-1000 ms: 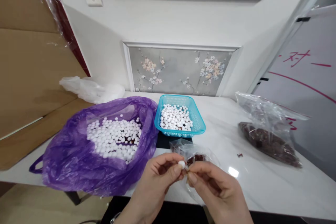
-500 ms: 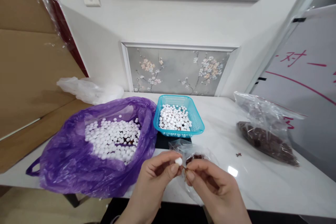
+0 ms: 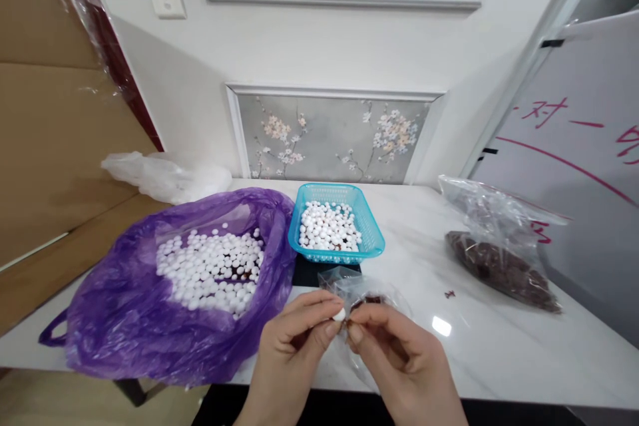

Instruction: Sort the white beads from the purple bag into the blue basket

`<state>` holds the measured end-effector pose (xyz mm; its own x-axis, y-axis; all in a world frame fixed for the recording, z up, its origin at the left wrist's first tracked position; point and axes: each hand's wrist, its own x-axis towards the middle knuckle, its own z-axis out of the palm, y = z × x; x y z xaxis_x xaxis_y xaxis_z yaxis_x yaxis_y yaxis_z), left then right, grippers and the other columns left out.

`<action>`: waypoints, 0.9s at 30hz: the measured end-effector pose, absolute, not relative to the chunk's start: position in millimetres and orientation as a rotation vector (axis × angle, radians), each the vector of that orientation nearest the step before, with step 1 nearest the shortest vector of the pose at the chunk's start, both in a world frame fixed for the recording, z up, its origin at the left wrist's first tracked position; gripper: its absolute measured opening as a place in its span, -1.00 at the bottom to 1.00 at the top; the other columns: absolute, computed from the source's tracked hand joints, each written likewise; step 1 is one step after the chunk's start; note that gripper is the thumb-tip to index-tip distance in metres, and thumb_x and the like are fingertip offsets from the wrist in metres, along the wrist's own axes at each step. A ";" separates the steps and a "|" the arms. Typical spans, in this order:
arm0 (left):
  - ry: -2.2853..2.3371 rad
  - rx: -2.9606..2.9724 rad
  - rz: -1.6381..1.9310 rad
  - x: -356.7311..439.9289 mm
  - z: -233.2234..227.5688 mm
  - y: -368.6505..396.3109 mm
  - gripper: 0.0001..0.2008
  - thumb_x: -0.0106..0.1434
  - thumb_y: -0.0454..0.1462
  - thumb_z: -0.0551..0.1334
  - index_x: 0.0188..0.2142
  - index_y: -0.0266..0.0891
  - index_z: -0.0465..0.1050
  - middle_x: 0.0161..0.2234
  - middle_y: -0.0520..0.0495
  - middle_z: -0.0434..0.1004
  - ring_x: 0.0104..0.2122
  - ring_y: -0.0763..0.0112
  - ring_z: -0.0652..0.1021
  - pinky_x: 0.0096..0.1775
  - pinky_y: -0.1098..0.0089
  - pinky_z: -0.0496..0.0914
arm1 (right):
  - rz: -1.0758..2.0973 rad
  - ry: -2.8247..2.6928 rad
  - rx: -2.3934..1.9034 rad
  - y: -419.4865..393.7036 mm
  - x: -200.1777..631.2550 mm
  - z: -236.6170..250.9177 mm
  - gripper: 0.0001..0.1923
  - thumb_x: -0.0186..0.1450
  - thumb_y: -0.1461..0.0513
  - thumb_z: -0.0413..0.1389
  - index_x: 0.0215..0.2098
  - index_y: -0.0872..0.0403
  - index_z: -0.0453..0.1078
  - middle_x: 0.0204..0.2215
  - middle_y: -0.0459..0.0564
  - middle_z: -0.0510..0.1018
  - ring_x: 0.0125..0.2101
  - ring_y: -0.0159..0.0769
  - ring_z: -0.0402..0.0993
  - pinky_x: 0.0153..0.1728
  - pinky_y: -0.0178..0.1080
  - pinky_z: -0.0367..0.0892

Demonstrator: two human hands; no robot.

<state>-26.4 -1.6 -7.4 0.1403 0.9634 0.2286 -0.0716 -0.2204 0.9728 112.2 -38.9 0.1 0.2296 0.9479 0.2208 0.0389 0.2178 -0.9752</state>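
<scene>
Just in front of the turquoise perforated plastic basket (image 3: 336,225) of white beads, the left hand (image 3: 294,346) pinches one small white round bead (image 3: 339,313) between thumb and forefinger. Over the last second the right hand (image 3: 399,359) has drawn closer, its fingertips gripping a tiny dark brown piece (image 3: 348,325) now almost touching the bead, so the two parts look about to join above the white marbled desk (image 3: 449,339).

one blue basket (image 3: 372,239), three plastic bags (image 3: 124,306), two hands (image 3: 294,353)

A small white bead (image 3: 339,314) sits pinched at fingertips, touching a tiny brown piece (image 3: 349,324).
</scene>
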 end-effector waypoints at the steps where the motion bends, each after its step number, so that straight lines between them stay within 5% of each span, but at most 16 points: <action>1: 0.952 1.397 1.291 -26.1 -7.5 -2.0 -0.87 0.13 -0.28 0.37 -0.32 -0.03 0.69 -0.19 -0.10 0.66 -0.18 0.21 0.60 -0.13 0.37 0.50 | 0.868 -1.151 -1.157 -39.1 112.1 -0.8 -0.82 0.21 0.11 0.23 -0.41 0.05 0.50 -0.53 -0.06 0.54 -0.50 -0.30 0.47 -0.45 -0.37 0.43; 27: 0.925 1.506 1.331 -30.3 -13.3 -1.8 -0.84 0.16 -0.32 0.35 -0.31 -0.02 0.69 -0.22 -0.06 0.68 -0.21 0.30 0.64 -0.16 0.47 0.51 | 0.846 -1.266 -1.109 -37.9 108.1 -14.7 -0.84 0.32 0.14 0.11 -0.37 0.04 0.43 -0.48 -0.10 0.50 -0.47 -0.37 0.42 -0.39 -0.41 0.35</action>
